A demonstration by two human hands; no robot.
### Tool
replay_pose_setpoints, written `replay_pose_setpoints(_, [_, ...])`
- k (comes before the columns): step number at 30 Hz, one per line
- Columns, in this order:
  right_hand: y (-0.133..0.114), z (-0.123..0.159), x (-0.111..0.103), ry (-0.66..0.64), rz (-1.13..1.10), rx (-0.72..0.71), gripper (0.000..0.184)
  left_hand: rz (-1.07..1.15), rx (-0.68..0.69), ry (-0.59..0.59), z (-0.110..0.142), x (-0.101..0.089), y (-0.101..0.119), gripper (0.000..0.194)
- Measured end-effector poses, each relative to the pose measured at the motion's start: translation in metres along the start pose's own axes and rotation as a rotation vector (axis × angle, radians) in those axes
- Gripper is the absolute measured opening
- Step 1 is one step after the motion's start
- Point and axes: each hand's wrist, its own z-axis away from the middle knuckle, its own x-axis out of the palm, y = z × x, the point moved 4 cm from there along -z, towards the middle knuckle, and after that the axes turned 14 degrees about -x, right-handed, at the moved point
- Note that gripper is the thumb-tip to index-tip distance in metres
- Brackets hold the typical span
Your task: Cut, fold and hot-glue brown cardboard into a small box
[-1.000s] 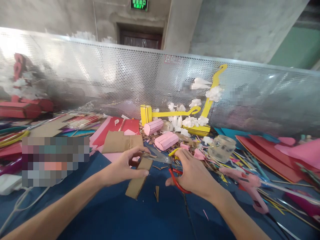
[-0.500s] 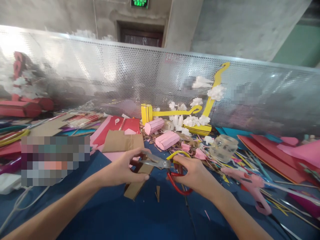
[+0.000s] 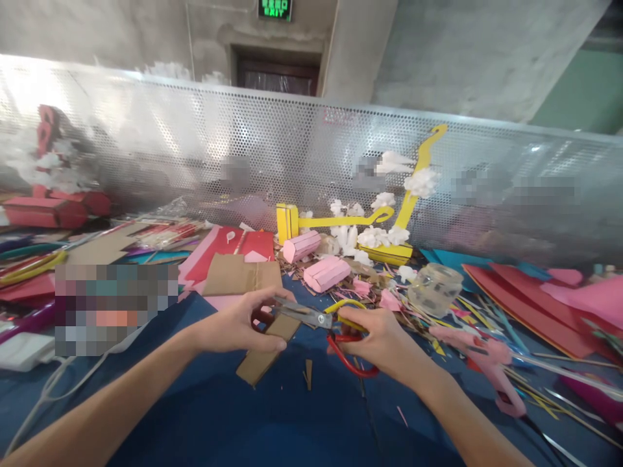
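Note:
My right hand (image 3: 374, 334) grips a pair of scissors (image 3: 302, 314) by its yellow and red handles, fingers wrapped through the loops. The metal blades point left, nearly closed, with a thin brown edge between them. My left hand (image 3: 243, 324) is curled around the blade tips, its thumb over a brown cardboard strip (image 3: 263, 360) that slants down-left below it. The fingers at the strip's back are partly hidden, but the hand appears to pinch it. Small cardboard offcuts (image 3: 308, 375) lie on the blue table (image 3: 233, 428) between my hands.
Behind my hands lie a cardboard sheet (image 3: 238, 275), pink prisms (image 3: 326, 274) and a yellow paper model (image 3: 384, 253) with white tufts. At right are a pink glue gun (image 3: 491, 360), a clear tape roll (image 3: 435, 290) and red sheets (image 3: 525, 305). A white cable (image 3: 53, 383) runs at left.
The scissor blades have drawn closer together. The cardboard strip's lower end has shifted slightly left and up, while both hands stay nearly in place.

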Motion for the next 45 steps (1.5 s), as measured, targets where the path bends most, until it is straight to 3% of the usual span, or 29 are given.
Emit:
replay_pose_setpoints(13, [-0.001, -0.005, 0.009, 0.087, 0.02, -0.035, 0.027, -0.052, 0.109, -0.004, -0.001, -0.01, -0.001, 0.057])
replay_pose_setpoints(23, [-0.001, -0.005, 0.007, 0.096, 0.046, -0.044, 0.016, -0.081, 0.074, 0.008, -0.002, -0.006, -0.004, 0.057])
replay_pose_setpoints(27, [-0.001, -0.006, 0.007, 0.122, -0.004, -0.049, 0.02, -0.115, 0.078, 0.044, -0.002, -0.008, -0.006, 0.055])
replay_pose_setpoints(36, [0.0, -0.005, 0.008, 0.095, 0.001, -0.018, 0.021, -0.077, 0.061, -0.022, -0.001, -0.006, -0.004, 0.065])
replay_pose_setpoints(45, [0.002, -0.002, 0.002, 0.135, 0.044, -0.02, 0.029, -0.174, 0.081, -0.001, 0.0, -0.005, 0.002, 0.061])
